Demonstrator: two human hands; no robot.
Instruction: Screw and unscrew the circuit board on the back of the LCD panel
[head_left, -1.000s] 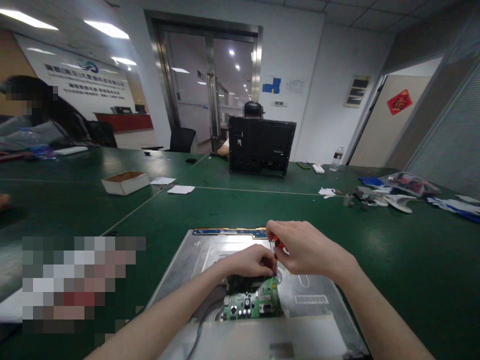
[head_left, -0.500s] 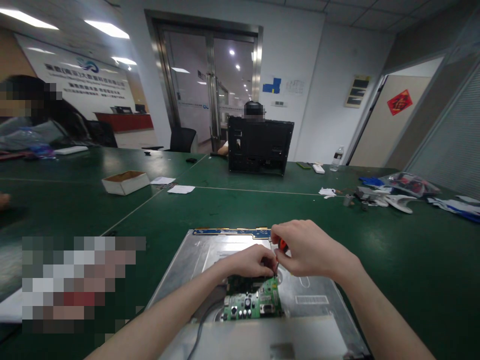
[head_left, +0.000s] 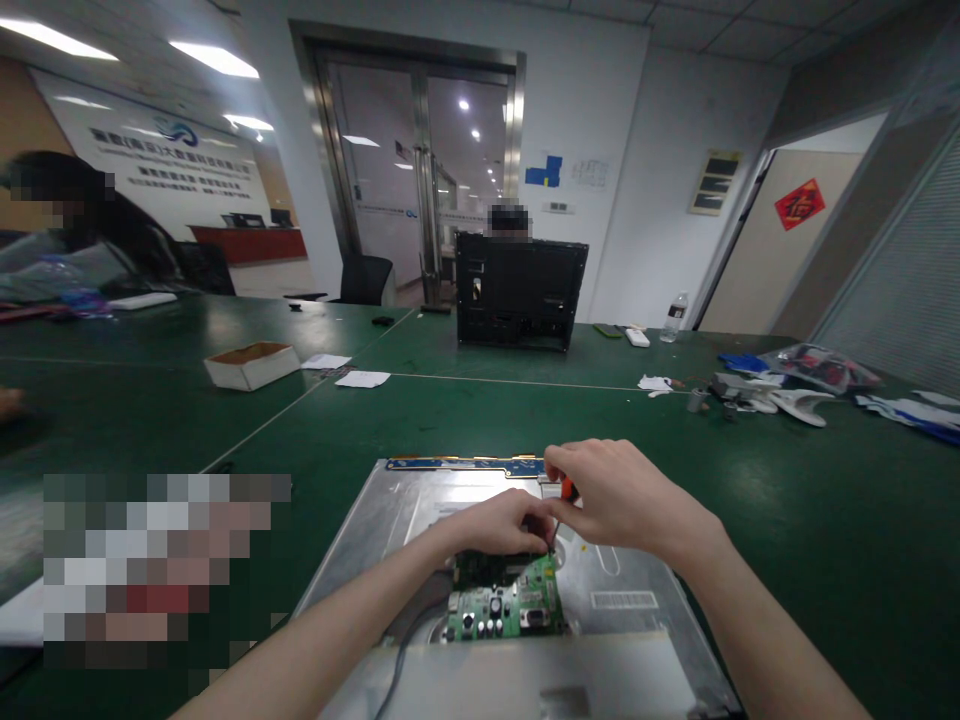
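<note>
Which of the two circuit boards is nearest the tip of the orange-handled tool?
The green board, beside the tip of the tool and the left hand; the blue board is a narrow strip at the panel's far edge.

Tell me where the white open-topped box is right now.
In the head view, the white open-topped box sits on the green table, left of centre, just left of some white papers.
</note>
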